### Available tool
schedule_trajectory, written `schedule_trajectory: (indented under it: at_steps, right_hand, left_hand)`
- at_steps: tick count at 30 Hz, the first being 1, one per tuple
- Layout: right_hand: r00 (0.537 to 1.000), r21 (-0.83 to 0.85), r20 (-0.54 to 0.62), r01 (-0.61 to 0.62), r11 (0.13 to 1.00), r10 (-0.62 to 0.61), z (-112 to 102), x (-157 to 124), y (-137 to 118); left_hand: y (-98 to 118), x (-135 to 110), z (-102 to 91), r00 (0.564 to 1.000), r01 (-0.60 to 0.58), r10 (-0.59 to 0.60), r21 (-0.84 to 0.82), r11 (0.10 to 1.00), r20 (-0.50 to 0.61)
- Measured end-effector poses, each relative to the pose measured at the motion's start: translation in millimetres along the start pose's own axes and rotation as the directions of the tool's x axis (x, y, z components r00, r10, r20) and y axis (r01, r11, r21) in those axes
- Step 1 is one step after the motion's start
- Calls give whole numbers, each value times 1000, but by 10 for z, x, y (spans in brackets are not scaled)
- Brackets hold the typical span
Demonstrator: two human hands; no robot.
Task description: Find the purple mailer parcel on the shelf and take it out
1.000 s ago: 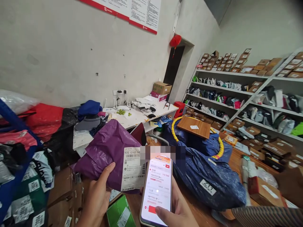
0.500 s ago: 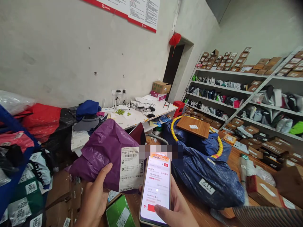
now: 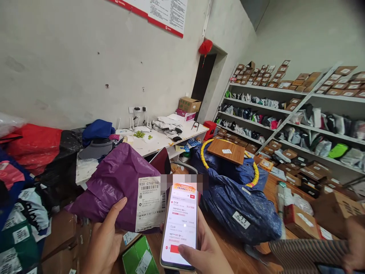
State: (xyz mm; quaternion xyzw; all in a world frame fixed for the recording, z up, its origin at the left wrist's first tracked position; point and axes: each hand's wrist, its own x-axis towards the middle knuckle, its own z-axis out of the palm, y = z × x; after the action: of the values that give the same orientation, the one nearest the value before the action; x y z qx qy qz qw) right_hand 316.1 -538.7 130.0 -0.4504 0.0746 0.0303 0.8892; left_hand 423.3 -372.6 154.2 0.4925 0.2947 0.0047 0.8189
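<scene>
My left hand (image 3: 110, 232) grips a purple plastic parcel bag (image 3: 111, 179) by its lower edge, thumb on the front. A white shipping label (image 3: 149, 203) with barcodes faces me on the bag's right side. Just to the right, my right hand (image 3: 207, 243) holds a smartphone (image 3: 179, 224) upright, its lit screen showing a list of entries. The right thumb lies over the red button near the screen's bottom. A blurred patch covers the phone's top edge. Under the bag and phone is a green box (image 3: 139, 257) with a label.
A white desk (image 3: 159, 142) carries grapes (image 3: 139, 134), routers and cloth. Blue sacks (image 3: 242, 205) with a yellow ring and wooden board stand to the right. Parcel shelves (image 3: 262, 110) line the right wall. Another person's striped sleeve (image 3: 308, 253) and hand appear at lower right. Parcels crowd the left.
The whole view has shifted slightly, so the bag, phone and room sit further left. The other person's hand now shows at lower right. Both my hands keep their holds.
</scene>
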Motion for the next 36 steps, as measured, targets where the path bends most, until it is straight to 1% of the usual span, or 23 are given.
schedule_trajectory:
  at_steps: [6,8,11,15,19,22,25,28,32,36]
  right_hand:
    - [998,17,-10,67,998,-67,13,13,-12]
    - [998,15,-14,64,998,-63,22,12,-28]
    - [999,8,-7,52,999,-52,25,7,-48]
    - [998,5,2,56,998,-56,12,12,-45]
    - [998,10,3,65,998,-65,-11,22,-9]
    - [999,-2,-5,34,999,-34,-25,19,11]
    - [1000,-6,-9,19,1000,-19,-29,16,19]
    - [999,-1,-5,38,999,-38,-17,14,33]
    - [999,-4,-21,47,999,-47,72,-40,75]
    - [988,14,-107,114,993,-112,284,-202,172]
  left_hand:
    - [-7,-20,4,1000,-24,24,42,999,2]
    - [-7,-35,8,1000,-25,25,54,998,7]
    - [-6,-45,16,1000,12,-12,80,997,2]
    - [-19,-9,7,999,15,-13,43,999,-38]
    - [-32,26,-25,1000,-8,8,47,999,15]
    - [-30,30,-41,998,-51,50,40,998,32]
    - [-26,35,-60,999,-27,26,16,1000,27]
    - [-11,39,-94,999,-13,13,-4,1000,37]
    - [66,42,-153,999,-7,8,-8,1000,39]
    - [140,118,-228,997,52,-55,55,997,61]
